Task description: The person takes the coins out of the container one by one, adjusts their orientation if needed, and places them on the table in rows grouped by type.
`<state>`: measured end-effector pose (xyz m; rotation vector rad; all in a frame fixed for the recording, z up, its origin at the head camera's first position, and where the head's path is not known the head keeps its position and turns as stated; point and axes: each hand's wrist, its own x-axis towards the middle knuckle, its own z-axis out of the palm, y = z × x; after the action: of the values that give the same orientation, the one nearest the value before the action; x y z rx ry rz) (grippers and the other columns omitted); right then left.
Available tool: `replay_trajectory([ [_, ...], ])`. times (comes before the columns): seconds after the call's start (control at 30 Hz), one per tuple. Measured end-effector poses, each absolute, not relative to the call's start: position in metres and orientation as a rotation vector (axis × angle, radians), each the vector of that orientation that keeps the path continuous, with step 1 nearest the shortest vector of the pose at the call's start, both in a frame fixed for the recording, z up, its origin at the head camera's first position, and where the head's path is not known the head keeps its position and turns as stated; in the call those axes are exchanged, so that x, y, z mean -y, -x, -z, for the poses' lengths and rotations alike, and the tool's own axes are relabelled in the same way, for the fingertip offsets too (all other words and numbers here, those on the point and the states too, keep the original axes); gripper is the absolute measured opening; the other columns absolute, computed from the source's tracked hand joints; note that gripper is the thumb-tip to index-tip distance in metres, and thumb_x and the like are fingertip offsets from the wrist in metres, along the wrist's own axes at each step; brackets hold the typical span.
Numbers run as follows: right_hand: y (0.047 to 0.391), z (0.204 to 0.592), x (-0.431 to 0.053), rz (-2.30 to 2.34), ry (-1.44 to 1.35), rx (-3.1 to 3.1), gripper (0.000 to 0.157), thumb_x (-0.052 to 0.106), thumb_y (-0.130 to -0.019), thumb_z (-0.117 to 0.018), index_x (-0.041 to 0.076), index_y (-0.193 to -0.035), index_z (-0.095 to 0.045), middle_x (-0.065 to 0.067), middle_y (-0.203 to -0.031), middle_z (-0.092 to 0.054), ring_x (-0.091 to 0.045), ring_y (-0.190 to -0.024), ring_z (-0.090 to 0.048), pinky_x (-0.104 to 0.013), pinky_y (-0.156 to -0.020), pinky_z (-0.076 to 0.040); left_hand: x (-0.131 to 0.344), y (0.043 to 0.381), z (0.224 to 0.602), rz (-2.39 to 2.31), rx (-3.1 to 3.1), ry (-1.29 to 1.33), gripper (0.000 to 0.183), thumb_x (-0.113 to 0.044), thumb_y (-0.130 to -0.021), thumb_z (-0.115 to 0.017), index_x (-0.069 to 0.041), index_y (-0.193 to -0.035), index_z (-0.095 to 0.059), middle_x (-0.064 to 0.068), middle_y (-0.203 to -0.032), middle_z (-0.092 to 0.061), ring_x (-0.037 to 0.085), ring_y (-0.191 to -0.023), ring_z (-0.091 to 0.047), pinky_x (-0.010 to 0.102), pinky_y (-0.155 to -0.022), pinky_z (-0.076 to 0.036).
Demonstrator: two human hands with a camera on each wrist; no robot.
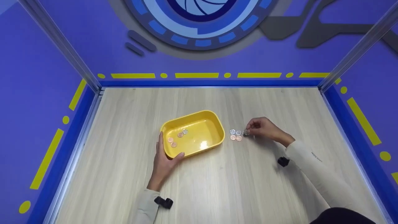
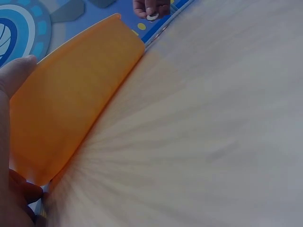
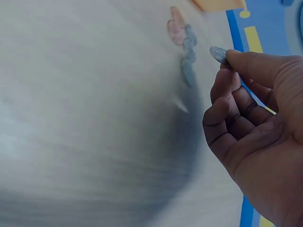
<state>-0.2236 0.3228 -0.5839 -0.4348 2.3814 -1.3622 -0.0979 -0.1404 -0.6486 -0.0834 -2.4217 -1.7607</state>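
A yellow plastic tray (image 1: 214,137) sits at an angle mid-table, with one silver coin (image 1: 185,131) and several copper coins (image 1: 173,144) inside. My left hand (image 1: 164,165) grips its near-left corner, thumb on the near side and fingers along the left end. To the right of the tray, silver coins (image 1: 232,132) and two copper coins (image 1: 238,138) lie close together on the tabletop. Just beyond them, my right hand (image 1: 266,129) pinches a silver coin (image 3: 218,54) between thumb and fingertips, raised off the table in the right wrist view.
The pale wooden tabletop (image 1: 199,189) is enclosed by a blue-purple back wall (image 1: 93,40) and side walls with metal edge strips. Each wrist bears a black strap piece (image 1: 164,202). A dark rounded shape (image 1: 343,216) intrudes at the lower right.
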Motion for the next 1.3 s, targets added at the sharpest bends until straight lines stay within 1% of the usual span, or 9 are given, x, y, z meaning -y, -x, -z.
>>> replay_trajectory([
  [0.13, 0.218, 0.589, -0.328, 1.357, 0.412, -2.422, 0.009, 0.001, -0.098, -0.080, -0.005, -0.104, -0.078, -0.021, -0.097, -0.075, -0.014, -0.080, -0.059, -0.023, -0.068, -0.049, 0.141, 0.098, 0.648, 1.764, 2.429, 0.078, 0.122, -0.037, -0.089, -0.089, -0.020, -0.179, -0.008, 0.018, -0.170, -0.038, 0.033, -0.144, -0.052, 0.058, -0.117, -0.040],
  [0.3, 0.216, 0.594, -0.333, 1.313, 0.390, -2.477, 0.008, 0.004, -0.098, -0.081, -0.002, -0.104, -0.079, -0.015, -0.095, -0.075, -0.013, -0.077, -0.058, -0.023, -0.064, -0.047, 0.141, 0.098, 0.647, 1.796, 2.425, 0.072, 0.124, -0.036, -0.088, -0.090, -0.023, -0.179, -0.007, 0.017, -0.167, -0.041, 0.030, -0.142, -0.053, 0.054, -0.117, -0.041],
  [0.47, 0.214, 0.598, -0.333, 1.283, 0.351, -2.525, 0.005, 0.003, -0.099, -0.079, 0.000, -0.103, -0.079, -0.012, -0.093, -0.075, -0.014, -0.076, -0.060, -0.022, -0.063, -0.048, 0.141, 0.098, 0.648, 1.812, 2.428, 0.061, 0.124, -0.038, -0.088, -0.090, -0.026, -0.179, -0.007, 0.015, -0.164, -0.042, 0.028, -0.140, -0.054, 0.052, -0.116, -0.042],
  [0.63, 0.213, 0.601, -0.331, 1.271, 0.339, -2.580, 0.003, -0.001, -0.098, -0.079, 0.000, -0.101, -0.078, -0.011, -0.093, -0.075, -0.015, -0.079, -0.062, -0.022, -0.066, -0.049, 0.141, 0.098, 0.648, 1.819, 2.418, 0.063, 0.124, -0.037, -0.088, -0.090, -0.025, -0.179, -0.007, 0.015, -0.164, -0.042, 0.029, -0.139, -0.055, 0.053, -0.116, -0.043],
  [0.8, 0.212, 0.605, -0.329, 1.246, 0.376, -2.651, 0.008, -0.004, -0.097, -0.077, 0.003, -0.099, -0.080, -0.012, -0.094, -0.076, -0.016, -0.082, -0.064, -0.021, -0.071, -0.050, 0.141, 0.099, 0.648, 1.784, 2.415, 0.092, 0.122, -0.037, -0.090, -0.089, -0.020, -0.179, -0.007, 0.016, -0.176, -0.030, 0.032, -0.151, -0.047, 0.056, -0.121, -0.037],
  [0.87, 0.212, 0.607, -0.328, 1.239, 0.394, -2.672, 0.006, -0.003, -0.097, -0.077, 0.002, -0.100, -0.080, -0.012, -0.093, -0.077, -0.016, -0.082, -0.064, -0.021, -0.072, -0.049, 0.142, 0.099, 0.649, 1.782, 2.414, 0.099, 0.122, -0.036, -0.090, -0.089, -0.018, -0.179, -0.007, 0.015, -0.180, -0.024, 0.032, -0.155, -0.042, 0.056, -0.123, -0.034],
  [0.93, 0.211, 0.608, -0.328, 1.244, 0.403, -2.678, 0.003, -0.001, -0.097, -0.078, 0.000, -0.100, -0.079, -0.011, -0.092, -0.077, -0.016, -0.082, -0.064, -0.021, -0.072, -0.049, 0.142, 0.099, 0.649, 1.793, 2.413, 0.096, 0.123, -0.036, -0.090, -0.089, -0.019, -0.179, -0.006, 0.013, -0.181, -0.022, 0.031, -0.156, -0.041, 0.055, -0.124, -0.033],
  [1.07, 0.209, 0.609, -0.327, 1.243, 0.407, -2.691, 0.003, 0.000, -0.096, -0.079, 0.000, -0.100, -0.078, -0.009, -0.091, -0.076, -0.015, -0.081, -0.064, -0.021, -0.073, -0.048, 0.143, 0.098, 0.650, 1.808, 2.417, 0.086, 0.124, -0.036, -0.089, -0.089, -0.020, -0.179, -0.006, 0.013, -0.179, -0.025, 0.031, -0.155, -0.042, 0.053, -0.124, -0.033],
  [1.3, 0.205, 0.611, -0.326, 1.244, 0.381, -2.702, 0.004, -0.001, -0.097, -0.078, 0.001, -0.102, -0.079, -0.008, -0.090, -0.074, -0.014, -0.080, -0.063, -0.023, -0.071, -0.048, 0.142, 0.098, 0.649, 1.825, 2.408, 0.085, 0.123, -0.036, -0.089, -0.089, -0.023, -0.179, -0.007, 0.015, -0.172, -0.035, 0.030, -0.149, -0.048, 0.053, -0.122, -0.037],
])
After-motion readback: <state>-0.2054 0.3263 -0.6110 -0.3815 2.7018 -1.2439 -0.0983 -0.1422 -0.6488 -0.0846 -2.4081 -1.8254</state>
